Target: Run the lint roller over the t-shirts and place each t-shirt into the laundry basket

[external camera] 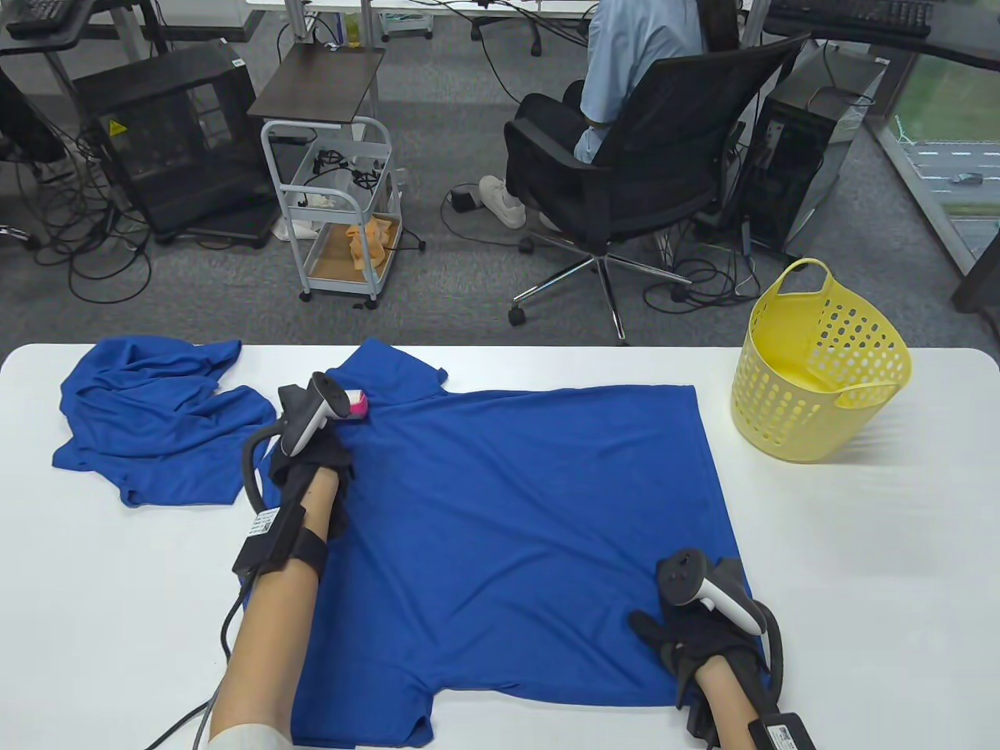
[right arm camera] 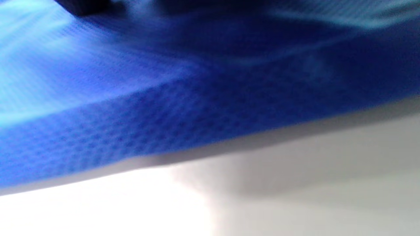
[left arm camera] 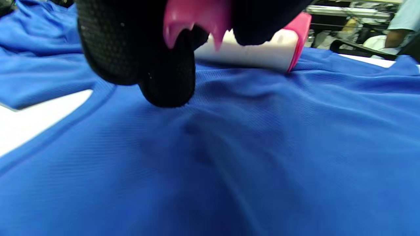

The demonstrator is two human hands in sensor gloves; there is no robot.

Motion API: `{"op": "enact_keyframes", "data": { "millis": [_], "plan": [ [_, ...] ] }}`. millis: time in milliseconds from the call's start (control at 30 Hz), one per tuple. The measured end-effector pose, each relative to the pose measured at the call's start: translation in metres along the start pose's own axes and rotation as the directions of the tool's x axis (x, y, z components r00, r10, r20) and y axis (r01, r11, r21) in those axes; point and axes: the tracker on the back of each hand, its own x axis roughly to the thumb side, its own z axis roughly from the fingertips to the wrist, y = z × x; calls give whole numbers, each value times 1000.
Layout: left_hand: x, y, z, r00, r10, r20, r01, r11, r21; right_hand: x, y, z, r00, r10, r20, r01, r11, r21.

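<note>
- My left hand gripped the pink handle of the lint roller, fingers curled round it; the left wrist view confirmed the white roll lay in contact with the fabric.
- The roller sat at the far left of the spread t-shirt, near its shoulder and sleeve, so I judged the pass to be at one end of a stroke.
- My right hand rested on the near right corner of the same t-shirt, fingers extended flat, pinning the cloth and grasping nothing.
- The right wrist view was blurred; it showed only a blue fabric edge over the white table.
- The spread t-shirt lay flat across the middle of the table, with minor wrinkles.
- A second t-shirt lay crumpled at the far left of the table, apart from the roller.
- The laundry basket stood at the far right of the table; I saw no garment inside it.
- Assessment: early stage. Rolling of the first t-shirt was under way. Remaining: finish rolling, transfer it to the basket, then repeat both steps for the crumpled t-shirt.
</note>
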Motion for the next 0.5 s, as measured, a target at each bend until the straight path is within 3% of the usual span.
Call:
{"op": "enact_keyframes", "data": {
  "millis": [100,233,367,500],
  "plan": [
    [3,-1,-17,999,32,-17,-32,999,33,0,0,0,1000,1,0,-1,1000,0],
    [1,2,-21,998,60,-12,-59,996,67,0,0,0,1000,1,0,-1,1000,1],
    [-8,8,-7,988,150,46,-155,977,145,0,-1,0,1000,8,-2,-8,1000,4],
    [-18,13,22,953,263,150,-281,953,115,0,0,0,1000,1,-9,-1,1000,-8]
  ]
}}
